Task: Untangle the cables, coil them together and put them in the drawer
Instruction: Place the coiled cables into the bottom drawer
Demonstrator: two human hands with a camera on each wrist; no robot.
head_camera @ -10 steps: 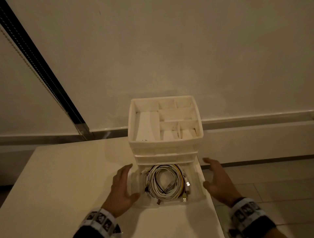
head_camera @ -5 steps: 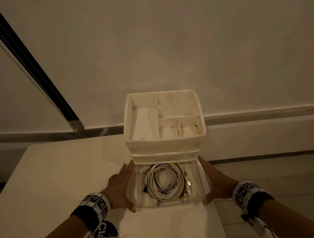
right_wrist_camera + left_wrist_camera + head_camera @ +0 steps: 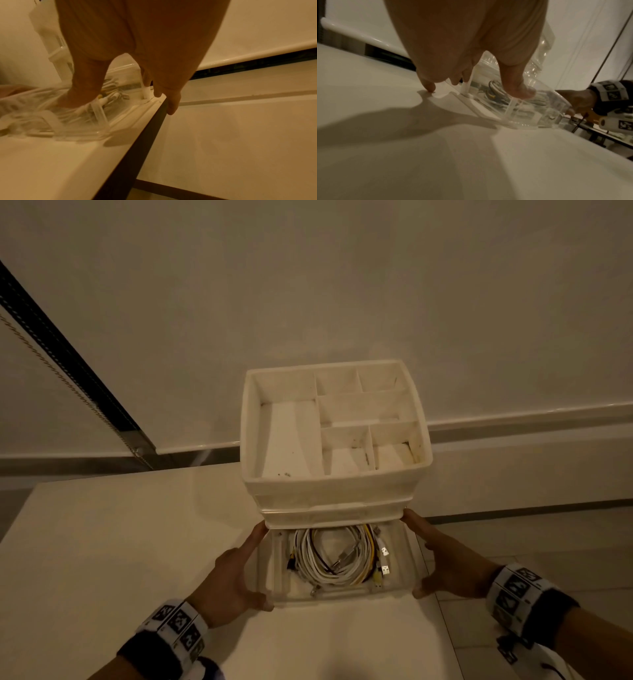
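A coil of white, yellow and dark cables lies in the clear bottom drawer of a white organizer. The drawer stands partly pulled out. My left hand lies along its left wall with straight fingers, and the thumb presses the front left corner. My right hand mirrors it on the right wall, its thumb on the front right corner. In the wrist views the cables show through the clear plastic.
The organizer stands at the back right of a white table, its top tray split into several empty compartments. The table's right edge runs just beside the drawer, with tiled floor below. A blind and wall rise behind.
Both hands came in from beside the drawer and now lie against its sides. The drawer has slid further into the organizer, so less of the coil shows.
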